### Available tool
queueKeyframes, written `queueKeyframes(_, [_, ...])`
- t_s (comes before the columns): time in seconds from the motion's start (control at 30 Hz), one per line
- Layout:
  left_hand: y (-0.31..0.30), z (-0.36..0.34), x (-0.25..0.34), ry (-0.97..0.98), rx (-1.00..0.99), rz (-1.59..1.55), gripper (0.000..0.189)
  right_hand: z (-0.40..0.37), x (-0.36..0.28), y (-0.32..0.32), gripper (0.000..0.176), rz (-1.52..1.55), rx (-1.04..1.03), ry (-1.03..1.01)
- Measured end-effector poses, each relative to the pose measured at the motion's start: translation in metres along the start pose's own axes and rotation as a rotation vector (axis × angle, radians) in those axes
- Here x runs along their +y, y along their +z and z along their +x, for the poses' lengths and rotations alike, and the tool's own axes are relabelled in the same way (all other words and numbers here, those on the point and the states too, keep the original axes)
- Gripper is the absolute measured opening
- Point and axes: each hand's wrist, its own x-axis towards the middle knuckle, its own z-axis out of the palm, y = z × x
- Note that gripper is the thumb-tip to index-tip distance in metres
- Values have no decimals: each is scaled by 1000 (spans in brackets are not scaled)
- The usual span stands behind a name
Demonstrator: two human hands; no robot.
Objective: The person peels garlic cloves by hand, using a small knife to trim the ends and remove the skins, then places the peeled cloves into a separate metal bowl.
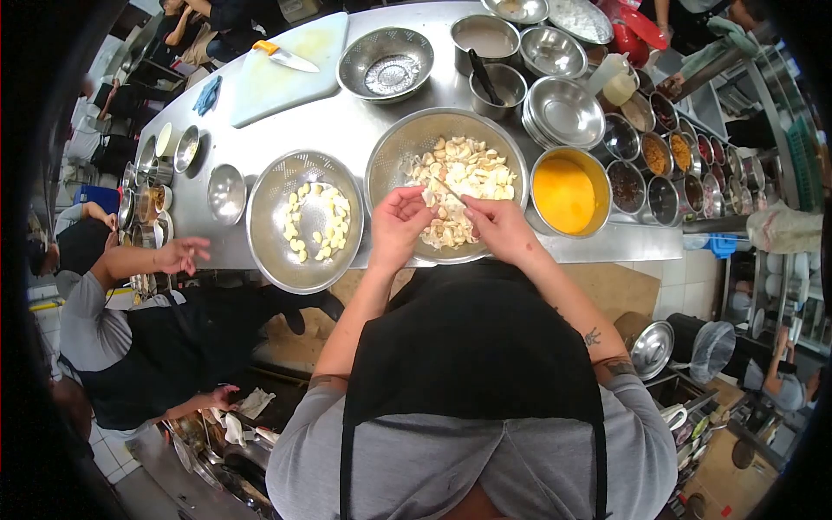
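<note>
Both my hands are over a large perforated metal bowl (387, 147) that holds many unpeeled-looking garlic cloves (485, 183). My left hand (402, 227) has its fingers curled together around something small, too hidden to name. In my right hand (500, 228), a small thin knife (450, 191) is pinched, its tip pointing toward the left fingers. Left of this bowl, a second perforated bowl (275, 251) holds pale, smooth peeled cloves (329, 227). To the right stands a metal pot (540, 218) with orange-yellow liquid (564, 195).
A white cutting board (269, 91) carries an orange-handled knife (286, 56). An empty colander (385, 65), stacked metal bowls (566, 113) and several ingredient containers (627, 186) line the table's far and right sides. A co-worker (165, 338) stands at the left.
</note>
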Motion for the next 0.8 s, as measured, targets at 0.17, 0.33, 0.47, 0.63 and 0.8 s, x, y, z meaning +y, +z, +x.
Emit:
queueKeyframes(0.17, [2,-1,6,21,31,101,29,-5,-3,2,53,177,39,-21])
queueKeyframes(0.33, [4,-1,6,8,35,84,31,-16,-30,1,59,225,-70,-183])
queueKeyframes(0.47, [11,-3,11,-8,55,82,31,-18,-40,1,59,95,-68,-219])
queueKeyframes(0.63, [12,-6,15,-3,7,82,29,-11,-24,6,44,37,3,-280])
queueKeyframes(0.8, [9,-5,12,-10,-23,102,26,-6,-19,9,35,81,154,-418])
